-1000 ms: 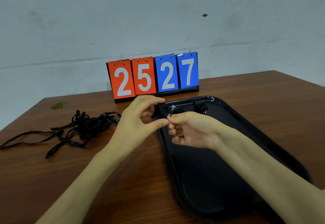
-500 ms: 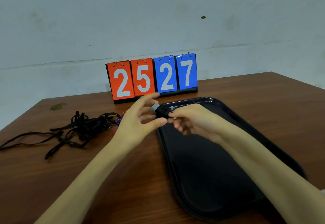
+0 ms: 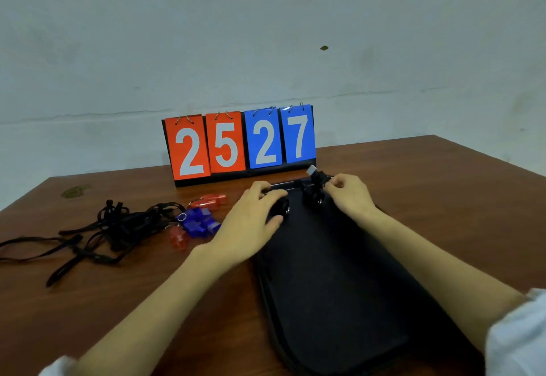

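Observation:
A black tray [image 3: 339,302] lies on the wooden table in front of me. At its far end my right hand [image 3: 350,197] pinches a small black whistle with a wound lanyard [image 3: 315,188], whose grey tip points up just above the tray. My left hand [image 3: 251,225] reaches over the tray's far left corner. Its thumb and curled fingers sit around a second black whistle [image 3: 282,208] that has a small metal ring.
Red whistles [image 3: 208,200] and blue whistles [image 3: 198,222] lie left of the tray beside a tangle of black lanyards [image 3: 118,225]. A flip scoreboard [image 3: 240,143] reading 25 27 stands at the table's back edge against the wall.
My hands have parted. The right one carried its black whistle toward the tray's far end, the left one dropped to the tray's corner, and the red and blue whistles came into view.

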Demonstrator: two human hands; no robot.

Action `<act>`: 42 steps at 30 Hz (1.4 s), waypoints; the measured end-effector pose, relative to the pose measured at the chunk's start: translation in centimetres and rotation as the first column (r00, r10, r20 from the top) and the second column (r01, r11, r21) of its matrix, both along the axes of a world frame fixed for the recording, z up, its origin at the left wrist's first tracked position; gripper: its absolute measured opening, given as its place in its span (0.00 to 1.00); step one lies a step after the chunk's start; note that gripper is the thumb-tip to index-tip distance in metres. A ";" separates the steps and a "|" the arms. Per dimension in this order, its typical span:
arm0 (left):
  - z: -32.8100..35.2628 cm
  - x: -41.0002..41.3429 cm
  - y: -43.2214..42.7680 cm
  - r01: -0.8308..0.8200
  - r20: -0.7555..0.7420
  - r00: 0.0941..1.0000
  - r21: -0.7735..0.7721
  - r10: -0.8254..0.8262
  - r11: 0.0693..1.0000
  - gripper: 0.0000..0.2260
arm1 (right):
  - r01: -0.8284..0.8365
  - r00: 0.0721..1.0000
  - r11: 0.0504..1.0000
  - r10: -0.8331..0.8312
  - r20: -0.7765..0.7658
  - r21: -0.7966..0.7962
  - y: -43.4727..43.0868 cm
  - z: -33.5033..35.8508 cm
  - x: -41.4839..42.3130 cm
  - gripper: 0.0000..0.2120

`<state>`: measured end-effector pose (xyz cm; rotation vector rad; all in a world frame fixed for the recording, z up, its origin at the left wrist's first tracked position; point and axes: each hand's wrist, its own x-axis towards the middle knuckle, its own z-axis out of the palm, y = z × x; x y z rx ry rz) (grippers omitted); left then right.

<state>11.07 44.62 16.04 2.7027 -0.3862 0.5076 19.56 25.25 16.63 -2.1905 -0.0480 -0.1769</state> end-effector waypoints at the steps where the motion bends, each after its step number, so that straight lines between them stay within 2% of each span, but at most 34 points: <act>1: 0.0 0.9 -0.6 -0.020 -0.002 1.000 0.057 0.020 0.998 0.23 | -0.006 1.000 1.000 0.006 0.013 -0.009 0.2 0.0 0.0 0.06; 4: -0.7 3.1 -2.0 -0.095 -0.032 0.994 0.186 0.103 0.978 0.23 | -0.020 1.000 0.999 0.020 0.021 -0.032 0.4 -0.1 0.2 0.05; 6: -1.5 3.7 -2.1 -0.130 -0.048 0.989 0.189 0.141 0.973 0.21 | -0.046 0.999 0.999 0.046 0.005 -0.022 0.7 -0.2 0.2 0.06; 10: -2.3 3.7 -1.3 -0.204 0.035 0.979 0.164 0.201 0.965 0.18 | -0.094 0.995 0.996 0.093 -0.027 -0.010 1.6 -0.3 0.3 0.06; 14: -2.5 3.5 -1.0 -0.240 0.048 0.971 0.150 0.235 0.959 0.17 | -0.147 0.988 0.989 0.146 -0.041 -0.018 2.7 -0.4 0.2 0.06; 16: -2.6 3.4 -1.0 -0.240 0.057 0.970 0.146 0.234 0.960 0.18 | -0.120 0.992 0.992 0.121 -0.036 0.037 2.8 -0.7 0.2 0.06; 18: -2.5 3.4 -1.1 -0.239 0.077 0.970 0.139 0.230 0.961 0.19 | -0.020 1.000 0.994 0.021 -0.010 0.104 2.0 -0.7 0.2 0.06; 19: -2.4 3.4 -1.1 -0.225 0.085 0.973 0.137 0.215 0.965 0.20 | 0.031 0.999 0.996 -0.033 0.010 0.088 1.2 -0.6 0.3 0.06; 22: -2.1 3.5 -1.4 -0.115 0.060 0.993 0.210 0.104 0.971 0.23 | 0.133 0.989 0.986 -0.127 0.071 -0.102 -0.9 -0.2 0.1 0.06; 27: -2.2 3.9 -1.6 -0.018 -0.028 0.999 0.383 0.031 0.924 0.24 | 0.186 0.982 0.908 -0.164 0.089 -0.376 -1.0 -0.6 -0.1 0.11; 31: -2.3 4.0 -1.6 -0.022 -0.059 0.997 0.404 0.050 0.915 0.25 | 0.193 0.981 0.882 -0.161 0.111 -0.430 -0.7 -0.9 0.0 0.13; 35: -2.0 3.6 -1.8 -0.036 -0.006 0.999 0.319 0.040 0.947 0.25 | 0.204 0.978 0.857 -0.161 0.131 -0.473 -0.5 -0.7 -0.1 0.19; 38: -1.4 2.5 -1.3 -0.100 0.147 0.985 0.065 0.089 0.993 0.21 | 0.266 0.957 0.836 -0.169 0.237 -0.480 -0.6 0.2 -0.4 0.21; 40: -1.4 1.4 0.0 -0.142 0.201 0.967 -0.072 0.154 0.987 0.17 | 0.251 0.947 0.833 -0.105 0.304 -0.493 0.1 1.0 -1.2 0.20; 42: -1.6 -0.1 2.3 -0.202 0.232 0.947 -0.110 0.223 0.973 0.14 | 0.154 0.948 0.854 0.014 0.319 -0.497 1.6 1.8 -2.4 0.17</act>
